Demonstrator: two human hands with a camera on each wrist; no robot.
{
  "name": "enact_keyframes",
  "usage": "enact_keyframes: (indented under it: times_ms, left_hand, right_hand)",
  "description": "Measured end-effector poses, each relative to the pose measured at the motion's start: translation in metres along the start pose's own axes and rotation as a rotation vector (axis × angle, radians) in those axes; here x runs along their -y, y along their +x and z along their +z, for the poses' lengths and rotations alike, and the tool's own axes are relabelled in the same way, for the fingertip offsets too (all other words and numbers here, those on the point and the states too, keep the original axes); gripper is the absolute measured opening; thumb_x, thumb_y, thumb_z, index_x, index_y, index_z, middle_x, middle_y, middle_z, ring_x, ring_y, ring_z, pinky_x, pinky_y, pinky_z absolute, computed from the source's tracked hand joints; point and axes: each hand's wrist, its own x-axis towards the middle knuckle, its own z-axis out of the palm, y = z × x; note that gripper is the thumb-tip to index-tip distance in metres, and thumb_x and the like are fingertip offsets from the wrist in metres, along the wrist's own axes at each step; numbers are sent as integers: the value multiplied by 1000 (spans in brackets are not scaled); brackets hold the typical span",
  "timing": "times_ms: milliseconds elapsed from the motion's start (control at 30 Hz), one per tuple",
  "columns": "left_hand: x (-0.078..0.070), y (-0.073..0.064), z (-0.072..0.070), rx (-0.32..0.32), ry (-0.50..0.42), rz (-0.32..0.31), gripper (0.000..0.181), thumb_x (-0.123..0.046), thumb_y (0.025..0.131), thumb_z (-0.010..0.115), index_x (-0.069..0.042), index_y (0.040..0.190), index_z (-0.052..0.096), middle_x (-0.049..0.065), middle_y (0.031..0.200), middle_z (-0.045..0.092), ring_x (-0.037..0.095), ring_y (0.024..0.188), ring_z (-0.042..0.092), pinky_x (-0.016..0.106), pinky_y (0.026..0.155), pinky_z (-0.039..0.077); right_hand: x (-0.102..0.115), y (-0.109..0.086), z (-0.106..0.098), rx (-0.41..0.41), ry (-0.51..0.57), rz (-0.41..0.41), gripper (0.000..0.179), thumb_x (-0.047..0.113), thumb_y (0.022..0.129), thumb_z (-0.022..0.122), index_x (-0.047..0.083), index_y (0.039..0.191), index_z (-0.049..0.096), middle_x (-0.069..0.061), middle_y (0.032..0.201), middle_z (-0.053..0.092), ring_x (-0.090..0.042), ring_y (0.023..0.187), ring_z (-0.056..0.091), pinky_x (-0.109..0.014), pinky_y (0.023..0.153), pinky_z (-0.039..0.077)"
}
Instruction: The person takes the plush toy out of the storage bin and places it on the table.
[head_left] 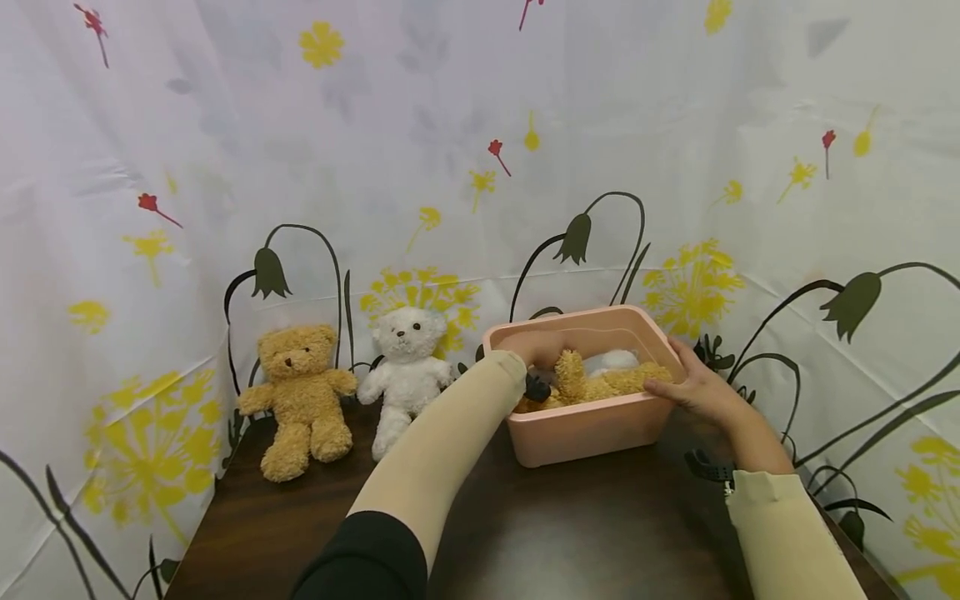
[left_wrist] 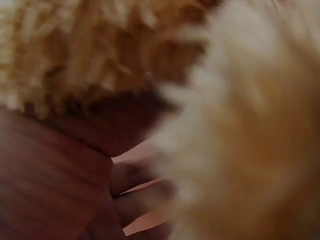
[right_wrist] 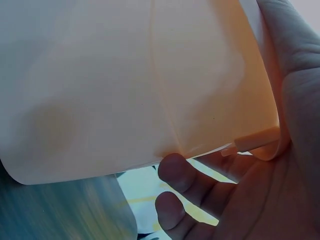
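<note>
A pink plastic bin stands tilted slightly on the dark table, with tan plush teddy bears and a white plush inside. My left hand reaches into its left end, partly hidden by the sleeve and wall. In the left wrist view, tan fur lies against the fingers, and the grip is obscured. My right hand holds the bin's right end, thumb at the rim and fingers curled outside against the wall.
To the left, a tan teddy bear and a white teddy bear sit upright at the table's back edge, against a flower-printed curtain. The dark table stretches in front of the bin.
</note>
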Motion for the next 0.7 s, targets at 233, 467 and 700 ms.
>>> enact_keyframes:
  times_ms: [233,467,700]
  left_hand:
    - [-5,-7,-13,15,210,-173,18,-15,110,60,-18,116,77,-3,87,49,16,82,45,34,68,39]
    - [-19,-19,-11,-18,585,-167,25,-22,102,76,-15,126,79,4,127,67,15,88,51,29,67,40]
    - [-19,-24,-11,27,582,-113,49,-5,106,63,-20,152,64,3,153,59,15,105,49,30,69,37]
  right_hand:
    - [4,3,1,15,-6,-5,120,52,100,77,23,176,-12,-34,178,13,-59,155,35,-78,117,37]
    - [8,7,7,17,-1,5,122,54,100,77,22,176,-13,-33,179,8,-60,159,26,-79,120,33]
    - [9,10,11,9,8,28,125,59,98,77,24,176,-14,-33,179,9,-60,161,23,-79,122,30]
